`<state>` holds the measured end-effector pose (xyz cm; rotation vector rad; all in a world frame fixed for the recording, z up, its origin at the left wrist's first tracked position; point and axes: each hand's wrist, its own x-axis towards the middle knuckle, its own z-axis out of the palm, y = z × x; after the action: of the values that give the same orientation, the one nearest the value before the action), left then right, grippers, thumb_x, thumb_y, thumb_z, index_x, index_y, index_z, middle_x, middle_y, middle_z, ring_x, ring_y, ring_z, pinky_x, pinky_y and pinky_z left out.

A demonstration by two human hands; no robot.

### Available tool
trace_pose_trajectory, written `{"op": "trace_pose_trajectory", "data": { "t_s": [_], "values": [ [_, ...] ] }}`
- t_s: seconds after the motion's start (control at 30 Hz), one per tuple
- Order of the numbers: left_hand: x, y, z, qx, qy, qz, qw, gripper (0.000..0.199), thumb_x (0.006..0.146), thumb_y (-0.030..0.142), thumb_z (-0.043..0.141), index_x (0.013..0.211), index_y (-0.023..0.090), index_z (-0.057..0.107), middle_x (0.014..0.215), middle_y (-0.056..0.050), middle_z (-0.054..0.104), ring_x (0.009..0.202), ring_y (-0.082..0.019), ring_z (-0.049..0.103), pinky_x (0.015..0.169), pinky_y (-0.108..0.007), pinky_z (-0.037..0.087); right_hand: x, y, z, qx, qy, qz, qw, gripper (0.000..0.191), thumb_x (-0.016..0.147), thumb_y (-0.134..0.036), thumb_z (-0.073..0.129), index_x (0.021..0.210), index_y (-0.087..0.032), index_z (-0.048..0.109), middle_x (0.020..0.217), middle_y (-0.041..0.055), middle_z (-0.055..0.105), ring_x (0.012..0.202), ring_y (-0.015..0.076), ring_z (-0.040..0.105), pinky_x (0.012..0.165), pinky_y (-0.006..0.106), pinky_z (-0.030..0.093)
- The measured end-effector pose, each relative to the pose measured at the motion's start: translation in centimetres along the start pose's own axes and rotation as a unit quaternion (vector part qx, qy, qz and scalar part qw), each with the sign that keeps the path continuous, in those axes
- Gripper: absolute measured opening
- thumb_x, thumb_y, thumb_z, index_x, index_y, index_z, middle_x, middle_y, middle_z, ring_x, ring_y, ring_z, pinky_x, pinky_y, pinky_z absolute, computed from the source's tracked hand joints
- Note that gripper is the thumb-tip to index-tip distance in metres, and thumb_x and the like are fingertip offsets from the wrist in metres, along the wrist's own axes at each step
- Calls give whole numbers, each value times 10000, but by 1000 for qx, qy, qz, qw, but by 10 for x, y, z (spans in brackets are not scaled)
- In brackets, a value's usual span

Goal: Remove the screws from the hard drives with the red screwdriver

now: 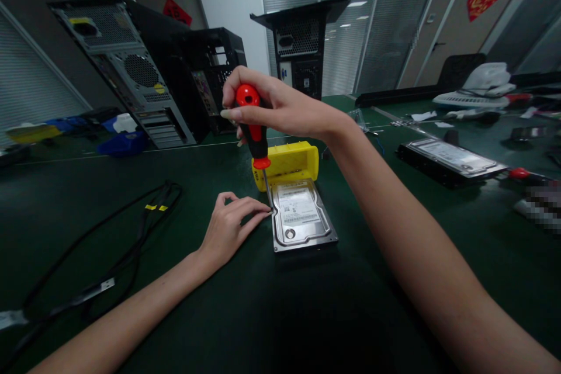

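Note:
A silver hard drive (302,216) lies flat on the dark green table (307,304), label up. My right hand (272,106) grips a red and black screwdriver (255,128) held upright, its tip down at the drive's left edge. My left hand (232,228) rests on the table beside the drive, its fingertips touching the drive's left side near the screwdriver tip. A yellow plastic box (289,160) stands just behind the drive.
Three open computer towers (131,64) (214,76) (302,47) stand at the back. Black cables (131,234) lie at the left. A second hard drive (451,159) and a red-handled tool (521,173) lie at the right, with clutter further back right.

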<state>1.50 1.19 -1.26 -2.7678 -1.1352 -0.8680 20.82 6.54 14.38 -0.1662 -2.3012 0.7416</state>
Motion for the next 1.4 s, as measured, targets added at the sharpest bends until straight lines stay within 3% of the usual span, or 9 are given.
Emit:
{"op": "trace_pose_trajectory", "data": {
  "t_s": [1.07,1.4],
  "values": [
    [1,2,-1,8,5,10,1000,156,947,302,510,983,229,643,978,-19,737,864,-185,652,836,-394,332,0,-2,1,1,-27,-6,1000,148,894,-169,478,1005,-118,394,1013,32,411,809,48,471,746,186,486],
    [1,1,0,-1,2,-1,1000,154,943,299,518,990,237,651,994,-15,738,866,-187,649,829,-392,331,3,-1,3,-82,-32,-51,995,156,904,-217,481,995,-120,400,1012,23,423,890,68,431,873,211,407]
  ]
}}
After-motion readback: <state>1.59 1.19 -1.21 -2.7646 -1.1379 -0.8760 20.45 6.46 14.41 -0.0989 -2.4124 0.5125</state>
